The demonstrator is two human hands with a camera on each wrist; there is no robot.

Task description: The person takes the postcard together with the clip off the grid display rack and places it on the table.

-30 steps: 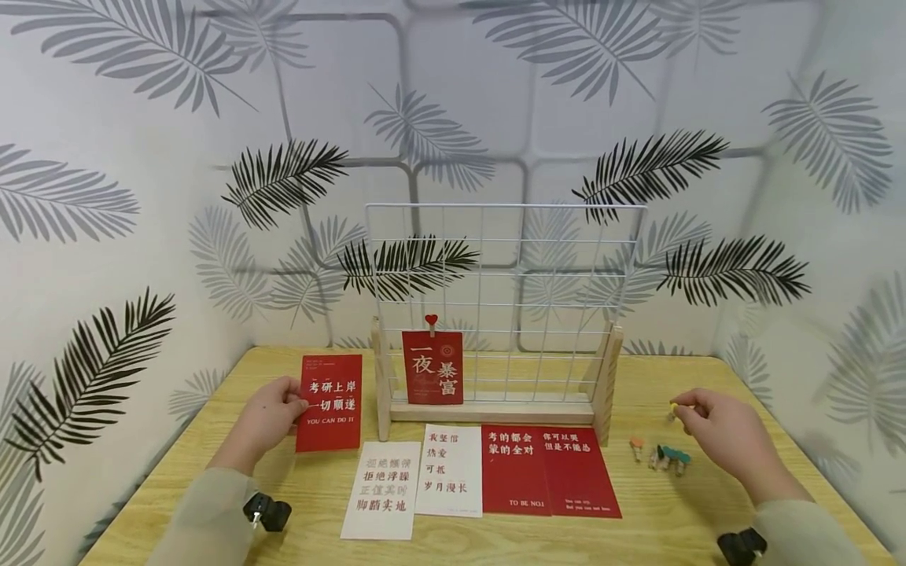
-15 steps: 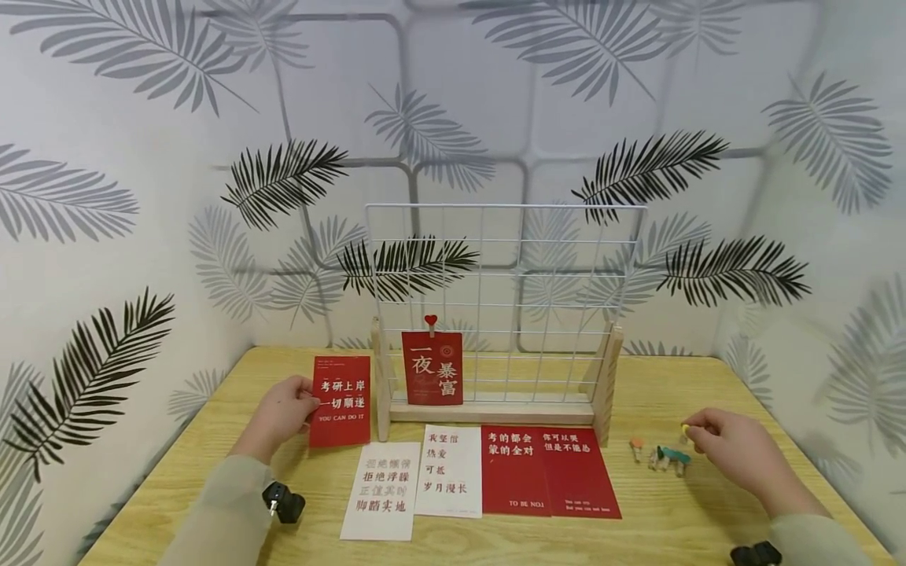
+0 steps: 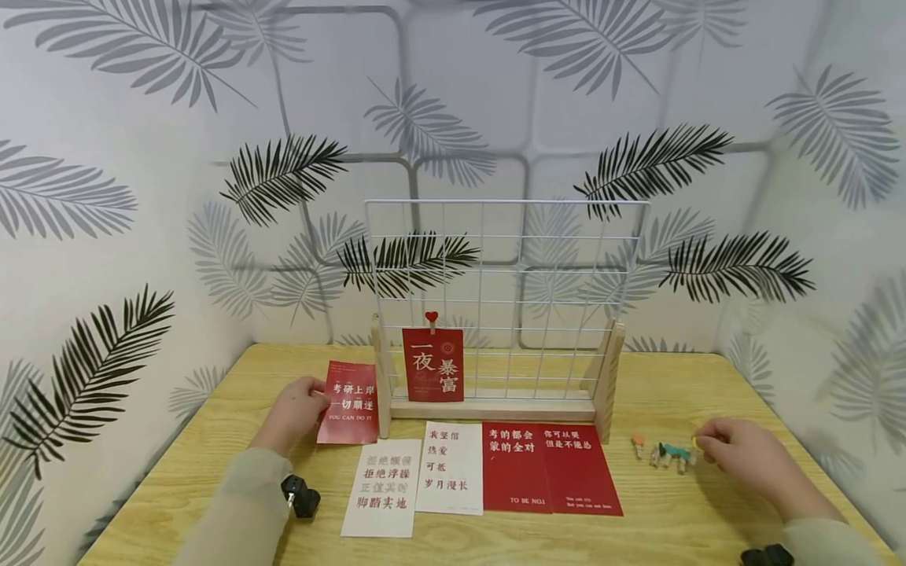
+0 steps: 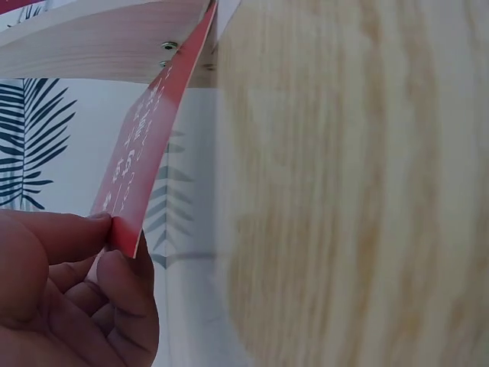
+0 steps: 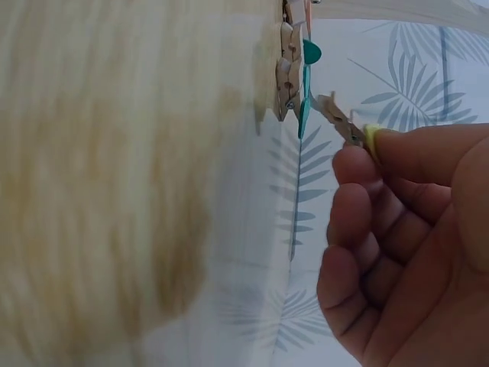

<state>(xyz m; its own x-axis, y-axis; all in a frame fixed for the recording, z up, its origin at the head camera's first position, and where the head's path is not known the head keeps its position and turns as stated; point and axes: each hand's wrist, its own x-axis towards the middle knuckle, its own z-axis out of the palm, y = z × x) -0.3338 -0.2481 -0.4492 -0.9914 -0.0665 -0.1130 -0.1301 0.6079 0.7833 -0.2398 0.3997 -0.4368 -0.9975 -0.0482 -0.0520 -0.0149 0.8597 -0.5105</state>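
Observation:
My left hand (image 3: pixel 296 409) pinches a red card (image 3: pixel 350 402) with white lettering by its left edge, left of the wire grid stand. In the left wrist view the card (image 4: pixel 145 145) slants away from the thumb and fingers. On the right, my right hand (image 3: pixel 739 456) is beside a small group of wooden clips (image 3: pixel 668 456). The right wrist view shows its thumb and index finger pinching a small wooden clothespin (image 5: pixel 340 122) with a yellow top. Other clothespins (image 5: pixel 289 69) with green tops lie on the table close by.
A white wire grid (image 3: pixel 517 303) on a wooden base (image 3: pixel 495 410) stands at the back. A red card (image 3: pixel 433 365) hangs there from a heart clip (image 3: pixel 432 317). Two white cards (image 3: pixel 378 487) and two red cards (image 3: pixel 515 472) lie in front on the table (image 3: pixel 283 542).
My left hand has moved right with the red card, which now tilts back beside the stand. My right hand has drawn a little right and nearer, still holding the yellow-topped clothespin.

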